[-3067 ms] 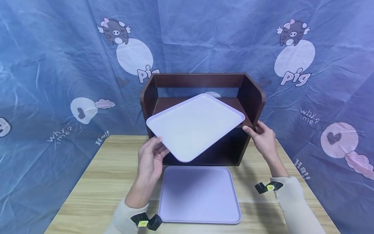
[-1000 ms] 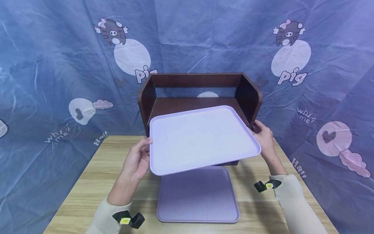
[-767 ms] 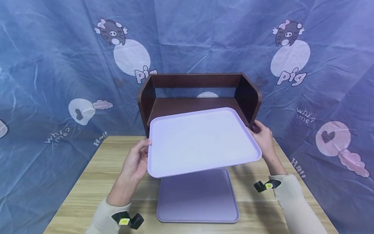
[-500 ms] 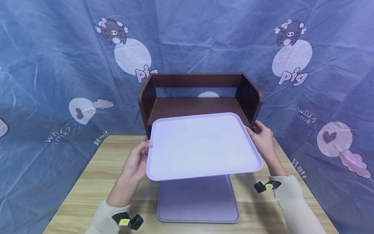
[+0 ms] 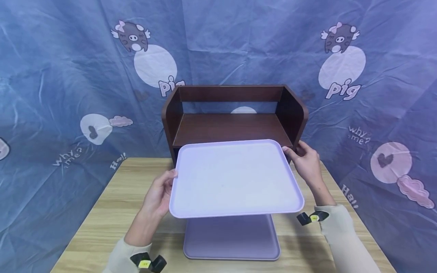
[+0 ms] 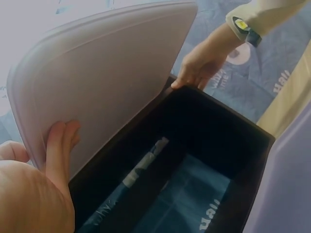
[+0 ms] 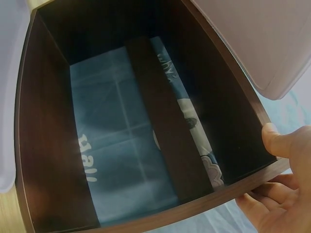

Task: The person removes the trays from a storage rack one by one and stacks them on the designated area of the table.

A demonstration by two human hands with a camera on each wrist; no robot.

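My left hand point(image 5: 159, 195) pinches a pale lilac tray point(image 5: 235, 178) by its left edge, thumb above and fingers point(image 6: 60, 143) against its underside. The raised tray slants in front of a dark brown two-tier shelf point(image 5: 232, 129), hiding most of the lower compartment in the head view. On the shelf's right side, my right hand point(image 5: 308, 165) grips the side panel where the middle board meets it. In the right wrist view the thumb point(image 7: 279, 141) lies on the near side of the edge, with the other fingers curled behind the panel.
A second lilac tray point(image 5: 232, 240) lies flat on the wooden table point(image 5: 116, 204) before the shelf, partly covered by the held one. Close behind the shelf hangs a blue cloth point(image 5: 218, 45) printed with pigs, seen through the shelf's open back in both wrist views.
The held tray has turned from a diagonal to nearly square with the shelf and come lower, toward me. My left hand has shifted left with it; my right hand stays at the side panel.
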